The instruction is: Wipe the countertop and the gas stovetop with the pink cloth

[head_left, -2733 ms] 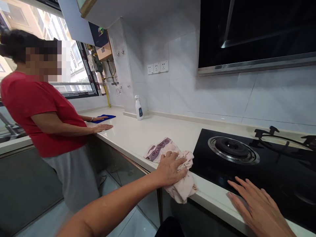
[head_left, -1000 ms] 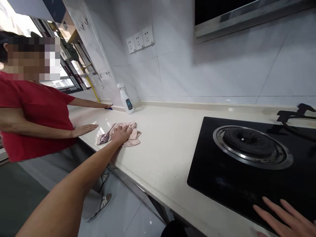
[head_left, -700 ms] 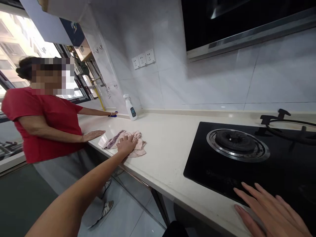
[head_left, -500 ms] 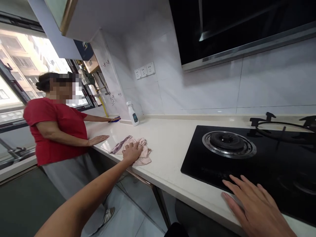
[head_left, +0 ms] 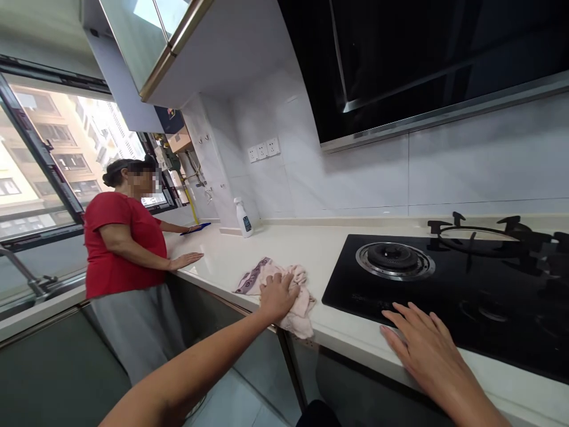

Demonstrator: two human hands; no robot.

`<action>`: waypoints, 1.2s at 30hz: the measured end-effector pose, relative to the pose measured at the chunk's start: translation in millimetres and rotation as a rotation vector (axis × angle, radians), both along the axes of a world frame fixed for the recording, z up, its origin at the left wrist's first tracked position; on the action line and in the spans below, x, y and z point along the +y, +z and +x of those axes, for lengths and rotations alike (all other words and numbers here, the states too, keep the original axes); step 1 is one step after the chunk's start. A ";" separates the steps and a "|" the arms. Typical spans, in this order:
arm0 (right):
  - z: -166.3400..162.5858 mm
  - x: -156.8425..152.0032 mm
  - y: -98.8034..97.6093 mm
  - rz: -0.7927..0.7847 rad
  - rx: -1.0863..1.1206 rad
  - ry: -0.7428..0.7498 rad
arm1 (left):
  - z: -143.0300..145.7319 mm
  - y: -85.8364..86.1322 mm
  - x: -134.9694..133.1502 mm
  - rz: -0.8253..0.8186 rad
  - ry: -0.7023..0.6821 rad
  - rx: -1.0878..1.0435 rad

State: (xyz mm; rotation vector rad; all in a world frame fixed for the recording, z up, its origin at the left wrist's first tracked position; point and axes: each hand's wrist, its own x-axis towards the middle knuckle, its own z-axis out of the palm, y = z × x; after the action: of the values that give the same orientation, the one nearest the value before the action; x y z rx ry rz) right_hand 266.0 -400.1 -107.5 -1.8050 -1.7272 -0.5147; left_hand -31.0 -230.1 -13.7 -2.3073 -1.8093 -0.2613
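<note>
My left hand (head_left: 278,296) presses down on a crumpled pale pink cloth (head_left: 299,317), its fingers bent into the fabric. One flat corner of the cloth carries a purple pattern, and its near edge hangs slightly over the front of the white countertop (head_left: 324,249). With fingers spread, my right hand (head_left: 427,350) rests at the front edge of the black gas hob (head_left: 355,296), holding nothing. The hob's round burner (head_left: 393,258) lies beyond that hand.
A white spray bottle (head_left: 243,219) stands against the wall. At the far left a person in a red top (head_left: 127,249) leans on the counter, one hand on a blue cloth (head_left: 200,228). A black range hood (head_left: 400,65) and wall cabinet (head_left: 146,41) overhang the counter.
My left hand and the cloth have moved right along the counter, closer to the hob. My right hand stays spread by the hob. The view has shifted.
</note>
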 end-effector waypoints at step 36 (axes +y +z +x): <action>8.4 -6.7 -0.1 0.016 -0.041 -0.004 | 80.9 7.0 11.6 -0.119 -0.359 -0.069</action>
State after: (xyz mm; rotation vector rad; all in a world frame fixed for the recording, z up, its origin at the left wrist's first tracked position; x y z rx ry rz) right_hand 274.4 -406.8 -107.6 -1.7987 -1.7420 -0.5698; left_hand 49.9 -218.5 -6.7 -2.7325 -1.4622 -0.2965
